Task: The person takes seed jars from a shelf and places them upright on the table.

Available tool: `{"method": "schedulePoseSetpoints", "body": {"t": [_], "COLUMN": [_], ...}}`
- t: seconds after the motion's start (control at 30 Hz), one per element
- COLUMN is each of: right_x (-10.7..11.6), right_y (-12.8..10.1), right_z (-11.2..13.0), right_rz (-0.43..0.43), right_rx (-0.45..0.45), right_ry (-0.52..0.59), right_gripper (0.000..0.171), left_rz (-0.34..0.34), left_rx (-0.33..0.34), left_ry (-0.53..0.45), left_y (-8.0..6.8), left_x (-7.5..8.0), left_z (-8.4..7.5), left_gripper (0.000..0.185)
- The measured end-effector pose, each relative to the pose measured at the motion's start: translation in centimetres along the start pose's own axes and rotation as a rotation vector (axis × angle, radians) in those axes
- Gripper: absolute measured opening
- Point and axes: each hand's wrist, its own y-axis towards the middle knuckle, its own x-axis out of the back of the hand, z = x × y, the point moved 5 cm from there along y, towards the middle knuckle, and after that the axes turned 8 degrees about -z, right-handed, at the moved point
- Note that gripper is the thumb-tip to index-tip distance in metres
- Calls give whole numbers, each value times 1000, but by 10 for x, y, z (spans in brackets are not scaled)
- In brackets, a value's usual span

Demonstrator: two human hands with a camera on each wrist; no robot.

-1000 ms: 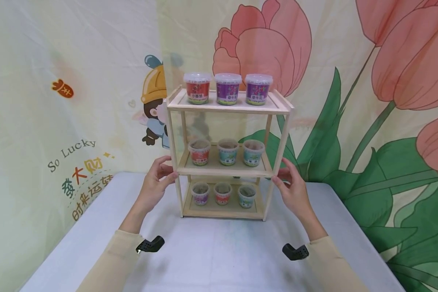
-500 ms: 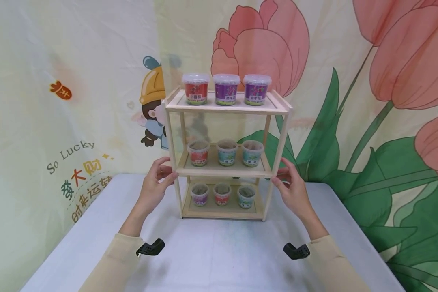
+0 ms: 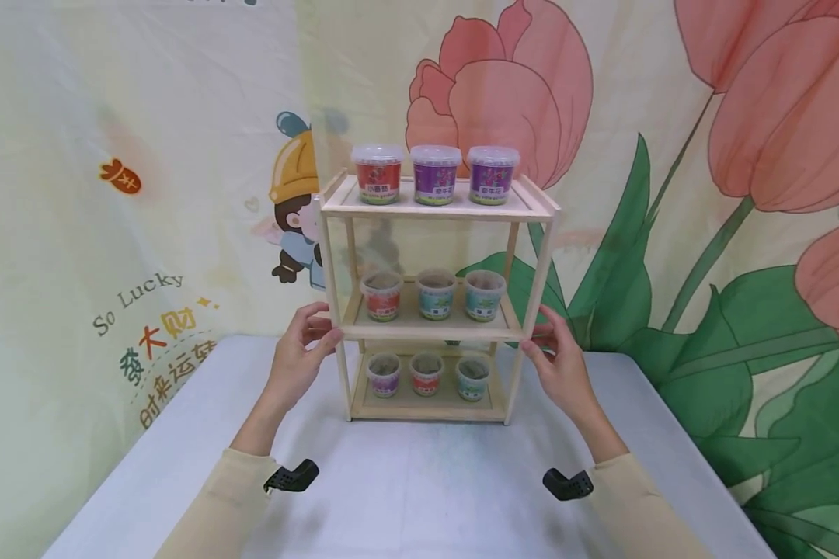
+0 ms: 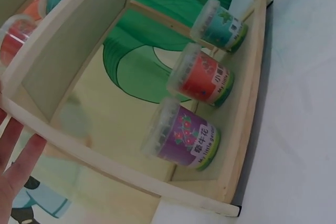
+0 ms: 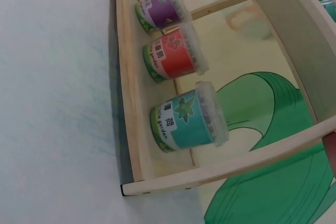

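A three-tier wooden rack (image 3: 433,212) stands on the table near the back wall. Each tier carries three small lidded tubs: the top row begins with a red tub (image 3: 377,174), and the bottom row shows a purple tub (image 4: 184,137), a red tub (image 4: 202,77) and a teal tub (image 5: 189,119). My left hand (image 3: 301,349) holds the rack's left front post at middle-shelf height, thumb in front and fingers (image 4: 13,166) behind. My right hand (image 3: 555,361) holds the right front post at the same height.
The pale grey table (image 3: 419,481) stretches toward me in front of the rack. A printed cloth backdrop (image 3: 671,155) with tulips hangs close behind it. Black camera mounts (image 3: 290,475) sit on both wrists.
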Motion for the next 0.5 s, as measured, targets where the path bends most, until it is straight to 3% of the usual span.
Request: {"method": "schedulePoseSetpoints", "body": {"t": [0.23,0.5], "right_x": [8,37], "right_y": [-3,28], "right_z": [10,74], "right_rz": [24,-125], "right_rx": [-53,29], "right_ry": [-34,-106], "right_gripper": [62,58], "left_rz": [-8,-5], "left_rx": [-13,-57], "left_ry": [-18,-17], "left_y": [1,2], "left_x": [-2,-3], "left_z": [-5,-1], "left_gripper": [51,50]}}
